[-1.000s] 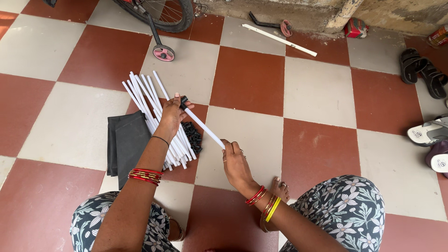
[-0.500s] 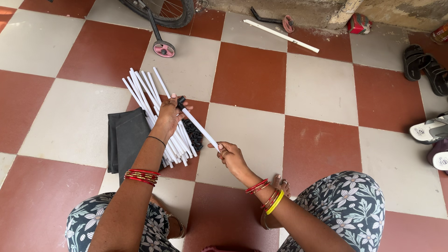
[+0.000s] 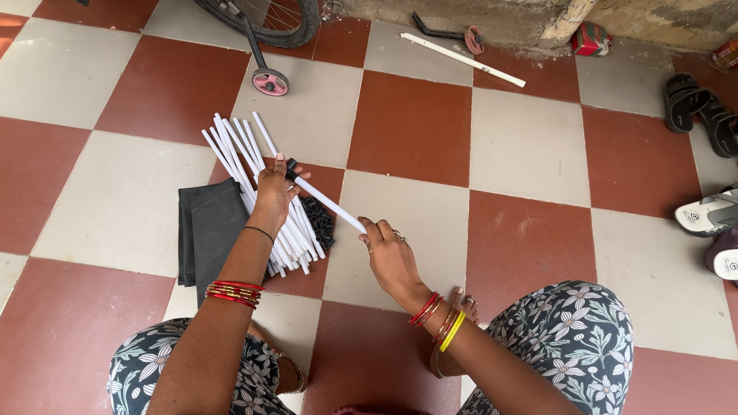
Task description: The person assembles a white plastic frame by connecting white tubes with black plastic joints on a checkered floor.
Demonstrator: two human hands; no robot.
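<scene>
Two hands sharing one white plastic tube (image 3: 327, 201) | right hand (image 3: 392, 257) curling its fingers (image 3: 372, 229) shut around the near end | left hand (image 3: 273, 192) pinching the black cap (image 3: 291, 166) at the far end | bundle of white tubes (image 3: 257, 192) lying under the left hand | black folded cloth (image 3: 207, 230) sitting just left of the bundle.

Two hands (image 3: 270, 190), one black cloth (image 3: 206, 230) – white rods (image 3: 254, 177) (too bunched to count)
</scene>
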